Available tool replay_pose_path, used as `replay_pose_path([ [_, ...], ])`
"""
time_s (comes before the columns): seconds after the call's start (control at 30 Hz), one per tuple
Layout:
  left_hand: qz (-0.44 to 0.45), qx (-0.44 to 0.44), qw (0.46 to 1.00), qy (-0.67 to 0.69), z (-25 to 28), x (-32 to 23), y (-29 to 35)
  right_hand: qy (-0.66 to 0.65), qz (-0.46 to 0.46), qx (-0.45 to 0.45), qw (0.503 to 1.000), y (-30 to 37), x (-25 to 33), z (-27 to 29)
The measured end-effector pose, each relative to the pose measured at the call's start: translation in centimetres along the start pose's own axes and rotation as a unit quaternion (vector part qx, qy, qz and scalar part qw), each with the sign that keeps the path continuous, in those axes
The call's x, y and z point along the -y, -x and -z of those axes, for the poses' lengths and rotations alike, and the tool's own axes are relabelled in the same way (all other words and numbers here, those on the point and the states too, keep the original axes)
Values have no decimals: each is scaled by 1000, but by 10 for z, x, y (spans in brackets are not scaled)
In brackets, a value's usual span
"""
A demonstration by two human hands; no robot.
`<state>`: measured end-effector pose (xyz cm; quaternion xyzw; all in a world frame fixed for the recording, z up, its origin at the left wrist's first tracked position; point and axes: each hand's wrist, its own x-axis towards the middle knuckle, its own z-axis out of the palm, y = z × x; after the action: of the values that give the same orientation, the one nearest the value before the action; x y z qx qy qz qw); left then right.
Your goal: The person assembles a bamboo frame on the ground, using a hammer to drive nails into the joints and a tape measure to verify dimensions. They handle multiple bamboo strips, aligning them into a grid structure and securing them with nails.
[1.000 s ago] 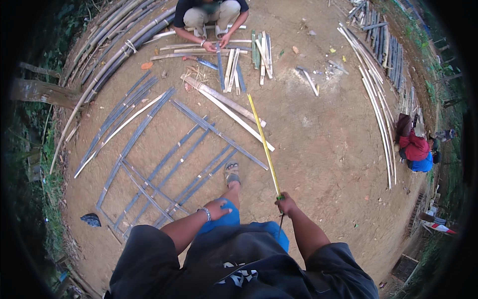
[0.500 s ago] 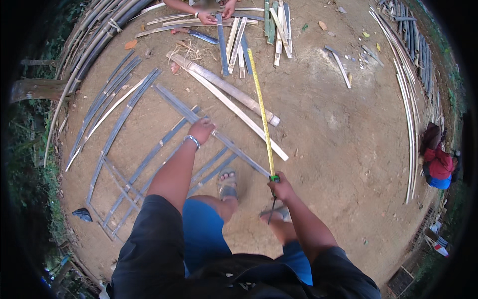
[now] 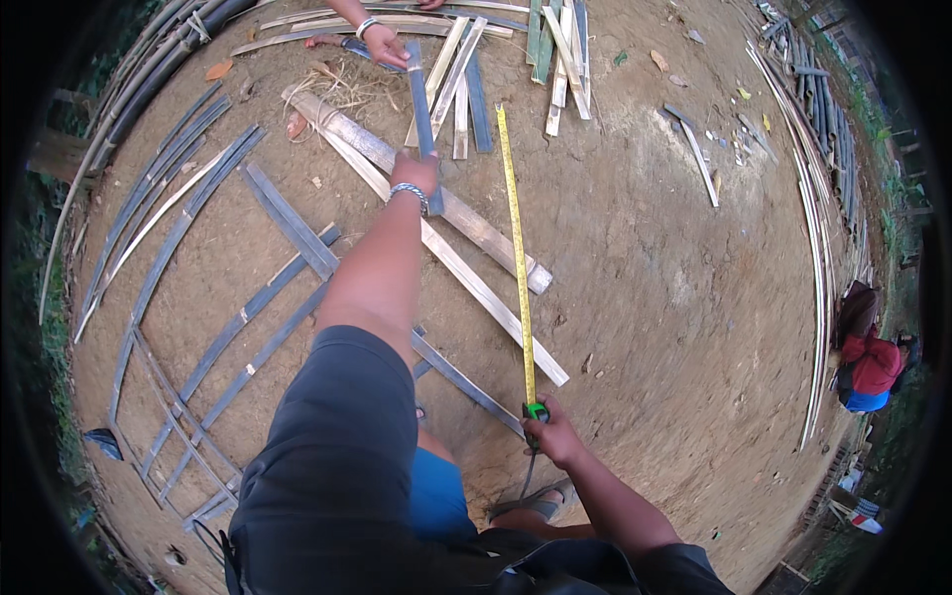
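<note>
One dark bamboo slat spans upper centre: the left hand grasps its lower end, a co-worker's hand touches its top; mistimed release could drop it. Lower centre, the right hand clasps a tape measure; jolting could buckle its blade.

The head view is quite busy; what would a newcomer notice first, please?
The yellow tape stands out first, running up the centre from the right hand. Left of it, the left hand grips a dark slat, with a co-worker's hand at its far end. A lattice lies at lower left.
</note>
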<state>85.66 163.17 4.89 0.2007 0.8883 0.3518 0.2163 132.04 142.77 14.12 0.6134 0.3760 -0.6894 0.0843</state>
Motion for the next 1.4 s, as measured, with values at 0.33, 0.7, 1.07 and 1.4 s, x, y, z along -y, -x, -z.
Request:
replay_pose_path([
  [0.33, 80, 158, 957, 230, 14, 34, 2, 102, 83, 6, 991, -10, 23, -19],
  [0.7, 81, 308, 832, 455, 39, 3, 68, 106, 105, 0, 989, -27, 69, -56],
  [1.07, 31, 287, 822, 491, 33, -41, 101, 92, 128, -14, 987, -24, 71, -53],
  [1.4, 22, 285, 822, 493, 44, -52, 110, 77, 147, -11, 986, -19, 75, -58],
])
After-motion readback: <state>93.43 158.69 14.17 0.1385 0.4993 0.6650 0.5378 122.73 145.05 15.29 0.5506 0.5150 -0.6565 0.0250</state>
